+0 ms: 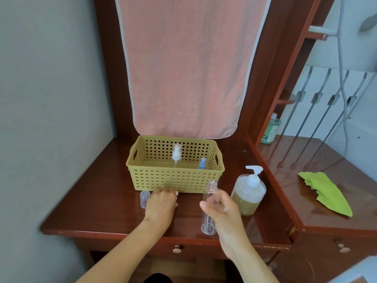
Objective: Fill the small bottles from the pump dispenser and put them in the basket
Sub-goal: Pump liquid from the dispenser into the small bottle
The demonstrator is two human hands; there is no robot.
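Observation:
My right hand (223,209) grips a clear, uncapped small bottle (210,219) upright above the tabletop, just left of the pump dispenser (250,193), which holds yellowish liquid. My left hand (161,203) rests knuckles-up on the table in front of the yellow perforated basket (175,178), its fingers curled over something small and white that is mostly hidden. A clear cap (144,199) stands to its left. Inside the basket are a white spray bottle (176,154) and a blue-capped bottle (202,163).
A pink towel (187,68) hangs behind the basket. The red-brown table (98,201) steps up on the right to a higher surface with a green cloth (326,193) and a green bottle (271,129). Drawer knobs sit below the front edge.

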